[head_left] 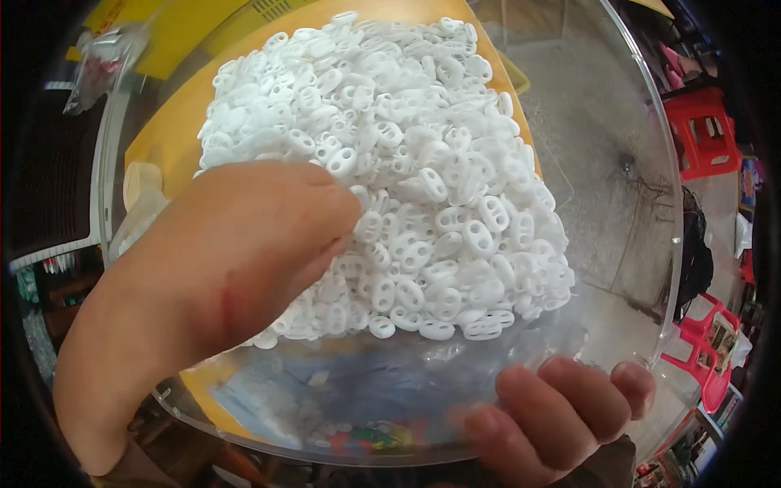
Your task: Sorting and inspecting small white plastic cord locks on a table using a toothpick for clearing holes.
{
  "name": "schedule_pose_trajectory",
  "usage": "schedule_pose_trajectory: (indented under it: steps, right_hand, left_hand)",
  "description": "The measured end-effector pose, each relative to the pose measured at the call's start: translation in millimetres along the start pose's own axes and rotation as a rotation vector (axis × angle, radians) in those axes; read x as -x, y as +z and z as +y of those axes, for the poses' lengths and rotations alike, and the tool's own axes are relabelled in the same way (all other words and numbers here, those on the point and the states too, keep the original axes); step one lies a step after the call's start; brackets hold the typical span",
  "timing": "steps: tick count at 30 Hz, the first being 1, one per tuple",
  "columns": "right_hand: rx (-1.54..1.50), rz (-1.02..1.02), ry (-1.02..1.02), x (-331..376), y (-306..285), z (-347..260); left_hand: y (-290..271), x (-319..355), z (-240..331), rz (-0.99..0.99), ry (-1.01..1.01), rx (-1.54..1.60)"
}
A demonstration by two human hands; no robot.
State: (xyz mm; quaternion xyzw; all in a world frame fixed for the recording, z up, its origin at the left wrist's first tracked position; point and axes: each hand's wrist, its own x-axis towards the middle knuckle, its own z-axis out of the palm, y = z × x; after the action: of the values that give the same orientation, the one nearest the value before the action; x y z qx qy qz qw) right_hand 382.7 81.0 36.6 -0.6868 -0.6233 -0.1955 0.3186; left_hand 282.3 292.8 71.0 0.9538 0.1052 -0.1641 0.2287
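A broad heap of small white oval plastic pieces (455,220), each with two holes, covers the middle of the table. My left hand (277,220) reaches in from the lower left over the heap's left side, wrist bent. Its fingers curl down out of sight, so what they hold or touch is hidden. At the lower right, my right hand (561,415) is held near the table's front edge, apart from the heap. Its fingers are curled in and its thumb side is blurred; anything inside them cannot be made out.
The heap lies over an orange-yellow sheet (163,130) on a table with a clear cover (594,163). A roll of tape (142,185) is by the left edge. To the right are a red stool (704,134) and a pink-red chair (704,350).
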Motion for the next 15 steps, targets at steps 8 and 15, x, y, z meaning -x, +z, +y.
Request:
schedule_pose_trajectory:
  steps: [8, 15]
  right_hand:
    - [-0.024, -0.214, -0.016, -14.0, -28.8, 3.7]
    - [0.08, -0.122, 0.127, 11.2, -14.7, -11.3]
  left_hand:
    - [1.5, -26.2, 25.0, 0.146, 0.18, -0.057]
    - [-8.9, -17.2, 33.7, -0.191, 0.242, -0.055]
